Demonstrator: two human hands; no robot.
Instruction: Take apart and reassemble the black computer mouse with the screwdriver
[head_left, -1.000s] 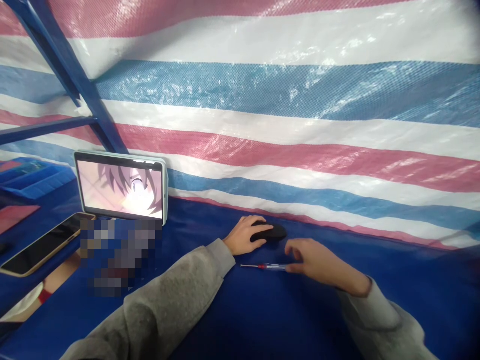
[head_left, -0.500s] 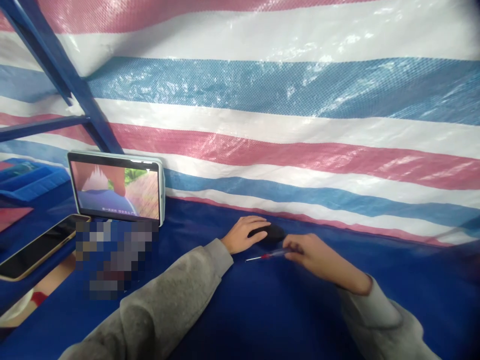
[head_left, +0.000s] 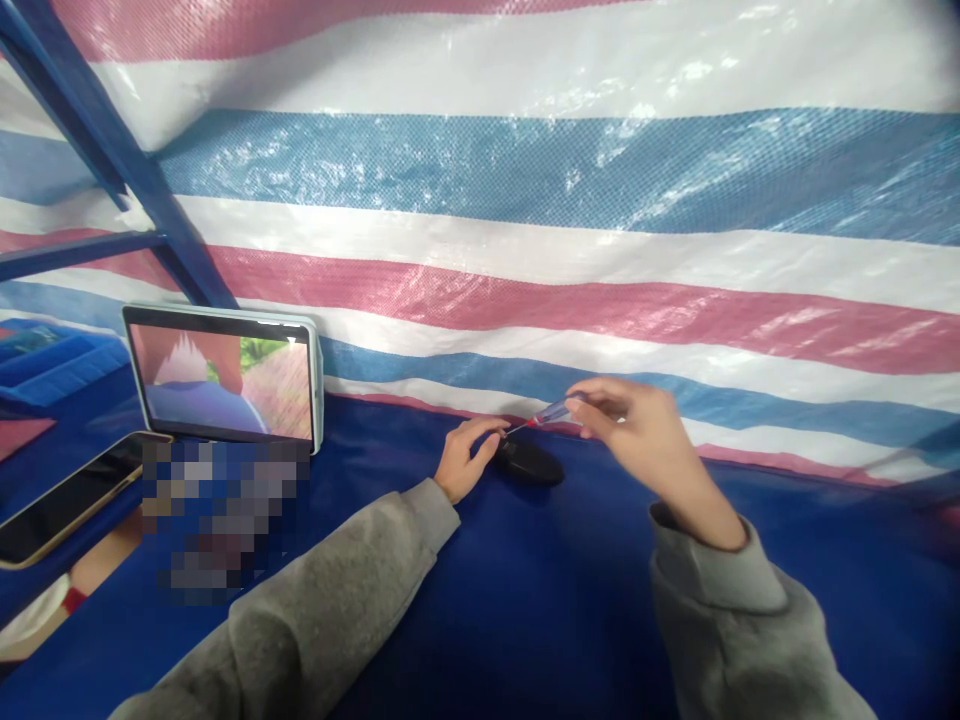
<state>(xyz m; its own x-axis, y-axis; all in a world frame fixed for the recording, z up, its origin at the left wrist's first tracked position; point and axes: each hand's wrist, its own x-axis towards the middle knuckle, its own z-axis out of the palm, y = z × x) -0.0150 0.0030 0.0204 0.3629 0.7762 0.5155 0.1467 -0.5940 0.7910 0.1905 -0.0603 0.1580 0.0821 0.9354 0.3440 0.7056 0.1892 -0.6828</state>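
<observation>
A black computer mouse (head_left: 531, 464) lies on the blue table surface in the head view. My left hand (head_left: 466, 458) grips its left end, with the thumb along the near side and the fingers at the far side. A small screwdriver (head_left: 552, 410) with a clear, purplish handle and a red collar is pinched in my right hand (head_left: 636, 424), above and to the right of the mouse. Its thin shaft slants down to the left, and the tip reaches the mouse's left end beside my left fingertips. Whether the tip sits in a screw is too small to tell.
A tablet (head_left: 225, 378) playing a cartoon stands at the left, with a phone (head_left: 82, 500) lying before it. Blue trays (head_left: 64, 365) are at the far left. Another person's arm (head_left: 105, 560) shows at lower left. Striped sheeting (head_left: 525, 310) hangs behind the table.
My right hand has risen, bringing the screwdriver from in front of the mouse to its left end, shaft tilted down. My left hand has shifted to the mouse's left end, uncovering more of it.
</observation>
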